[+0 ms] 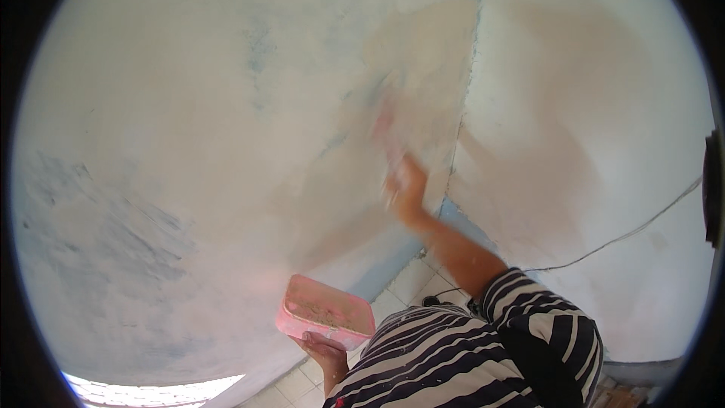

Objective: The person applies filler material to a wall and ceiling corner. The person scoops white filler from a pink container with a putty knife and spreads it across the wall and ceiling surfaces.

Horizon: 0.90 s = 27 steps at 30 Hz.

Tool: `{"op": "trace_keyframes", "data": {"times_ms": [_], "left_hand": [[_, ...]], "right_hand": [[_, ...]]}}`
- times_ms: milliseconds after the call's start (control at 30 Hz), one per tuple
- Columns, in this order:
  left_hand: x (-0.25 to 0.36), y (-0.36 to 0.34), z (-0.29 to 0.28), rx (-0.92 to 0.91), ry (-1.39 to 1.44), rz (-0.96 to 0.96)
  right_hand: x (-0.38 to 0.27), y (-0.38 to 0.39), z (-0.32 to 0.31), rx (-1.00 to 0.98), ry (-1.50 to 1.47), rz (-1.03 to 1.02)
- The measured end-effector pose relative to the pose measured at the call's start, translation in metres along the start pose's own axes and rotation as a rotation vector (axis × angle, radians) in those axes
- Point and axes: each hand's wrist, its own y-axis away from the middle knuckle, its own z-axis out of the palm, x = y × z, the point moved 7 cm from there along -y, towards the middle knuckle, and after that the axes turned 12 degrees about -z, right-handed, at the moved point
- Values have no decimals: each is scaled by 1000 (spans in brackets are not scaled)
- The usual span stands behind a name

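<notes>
My left hand (325, 352) grips a pink rectangular plastic tub (323, 334) from below, close to my body. Greyish-beige paste (328, 307) fills the tub and smears its rim. Raised against the wall (226, 128), my right hand (408, 183) is closed around a reddish hand tool (384, 122). Motion blurs the tool, so its exact kind and working end do not show. Around it the wall has damp-looking beige patches over pale white and blue-grey areas.
A rough vertical corner line joins a second white wall (634, 272) on the right, with a thin cable (604, 246) hanging across it. A blue band (385, 268) edges the wall's foot. Pale floor tiles (411, 279) lie below. Bright openwork (151, 391) shows at lower left.
</notes>
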Motion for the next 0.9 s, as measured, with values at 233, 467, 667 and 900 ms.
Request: {"op": "trace_keyframes", "data": {"times_ms": [233,467,667,900], "left_hand": [[-14,-9,-5,-114,158,-7],[-73,-32,-14,-268,328,-179],[-89,-43,-34,-287,217,-150],[-95,-46,-31,-330,170,-125]], "right_hand": [[-47,6,-33,-223,-65,22],[101,-19,-44,376,-96,310],[-108,133,41,-325,-190,-104],[90,33,-79,442,-170,318]]}}
